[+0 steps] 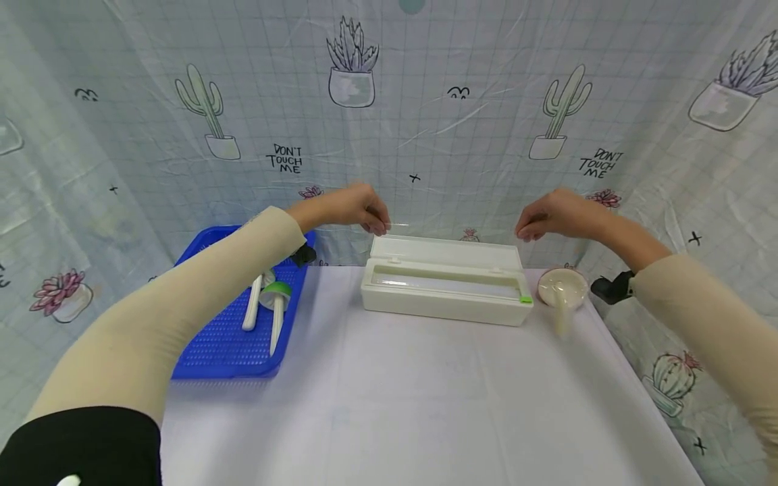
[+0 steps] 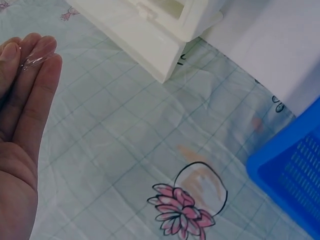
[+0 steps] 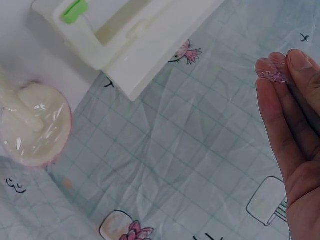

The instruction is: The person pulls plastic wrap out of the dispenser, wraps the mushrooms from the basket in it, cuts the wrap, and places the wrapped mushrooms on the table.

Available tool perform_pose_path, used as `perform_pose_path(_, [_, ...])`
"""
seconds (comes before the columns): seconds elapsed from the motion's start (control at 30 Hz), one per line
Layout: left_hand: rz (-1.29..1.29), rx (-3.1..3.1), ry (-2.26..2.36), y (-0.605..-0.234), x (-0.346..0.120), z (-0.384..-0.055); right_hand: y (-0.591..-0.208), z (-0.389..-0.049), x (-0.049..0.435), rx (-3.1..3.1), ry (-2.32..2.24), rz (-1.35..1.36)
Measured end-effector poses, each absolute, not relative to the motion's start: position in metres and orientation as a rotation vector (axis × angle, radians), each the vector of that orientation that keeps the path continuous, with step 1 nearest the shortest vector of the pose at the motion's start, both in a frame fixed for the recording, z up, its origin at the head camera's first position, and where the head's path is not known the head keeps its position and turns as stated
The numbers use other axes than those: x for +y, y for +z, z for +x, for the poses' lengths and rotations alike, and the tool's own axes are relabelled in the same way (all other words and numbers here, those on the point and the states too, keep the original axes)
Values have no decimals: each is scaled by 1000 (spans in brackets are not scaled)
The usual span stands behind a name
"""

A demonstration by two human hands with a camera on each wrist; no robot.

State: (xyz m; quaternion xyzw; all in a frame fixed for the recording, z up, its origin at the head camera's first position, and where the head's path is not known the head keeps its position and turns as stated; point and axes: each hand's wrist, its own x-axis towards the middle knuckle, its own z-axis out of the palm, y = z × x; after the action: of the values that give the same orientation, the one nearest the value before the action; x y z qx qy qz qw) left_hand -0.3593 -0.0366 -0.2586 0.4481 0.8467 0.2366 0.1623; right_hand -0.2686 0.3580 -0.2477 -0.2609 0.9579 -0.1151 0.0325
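My left hand (image 1: 365,208) pinches one end of a thin clear piece of cling film (image 2: 37,61) between thumb and fingertips. Across from it, my right hand (image 1: 556,214) pinches the other end, where the film (image 3: 272,76) gathers shiny at the fingertips. Both hands are raised behind a white cling film dispenser (image 1: 446,307), level with its tipped-back lid (image 1: 446,251). Most of the film between the hands is too transparent to see, apart from a thin glint near the left fingers. A green tab (image 3: 74,11) sits at the dispenser's right end.
Right of the dispenser lies a round cream-coloured piece with a pale handle (image 1: 562,289), glossy as if film-covered. At left, a blue basket (image 1: 227,347) holds white-handled utensils, one with a green-and-white head (image 1: 275,293). A printed curtain (image 1: 413,135) hangs behind the white tabletop (image 1: 419,398).
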Motion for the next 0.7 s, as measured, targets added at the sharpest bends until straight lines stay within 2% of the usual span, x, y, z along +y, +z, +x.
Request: perform_pose_path(0.7, [1332,2484,609,-207,-38,-356,-203,-261,356,3051,-236,-816])
